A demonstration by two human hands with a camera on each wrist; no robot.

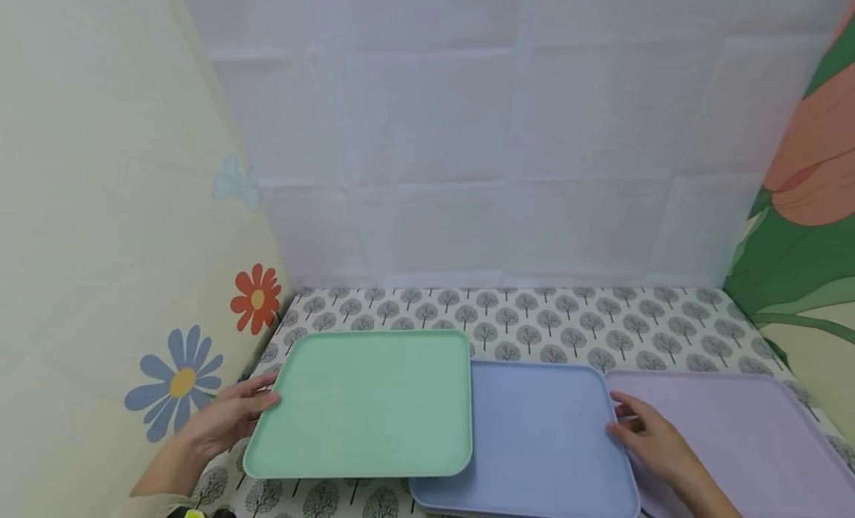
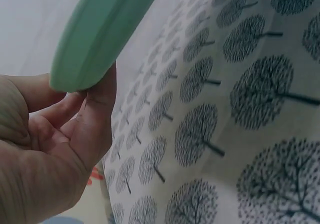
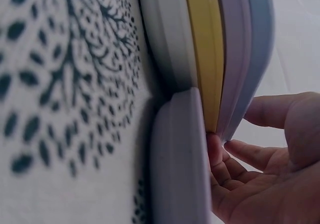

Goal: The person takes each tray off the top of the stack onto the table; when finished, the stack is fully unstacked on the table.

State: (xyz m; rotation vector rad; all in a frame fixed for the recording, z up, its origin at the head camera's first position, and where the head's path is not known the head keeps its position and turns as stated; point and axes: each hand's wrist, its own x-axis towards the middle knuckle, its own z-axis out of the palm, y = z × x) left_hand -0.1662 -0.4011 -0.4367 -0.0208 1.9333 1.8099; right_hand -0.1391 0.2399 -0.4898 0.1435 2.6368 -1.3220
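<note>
My left hand (image 1: 230,418) grips the left edge of a light green tray (image 1: 367,403), thumb on the rim and fingers beneath. In the left wrist view the green tray (image 2: 100,39) is raised off the cloth, and its right part overlaps a blue tray (image 1: 544,436). My right hand (image 1: 651,436) holds the right edge of the blue tray, thumb on its rim. The right wrist view shows the blue tray (image 3: 260,39) on top of a purple tray (image 3: 235,44), a yellow tray (image 3: 207,54) and a white tray (image 3: 167,39). Fingertips touch the stack's edge.
A separate lilac tray (image 1: 735,436) lies at the right, against the stack. Tree-patterned cloth (image 1: 528,325) covers the table. A white sheet (image 1: 467,132) hangs behind, with flower-printed panels (image 1: 100,228) at both sides.
</note>
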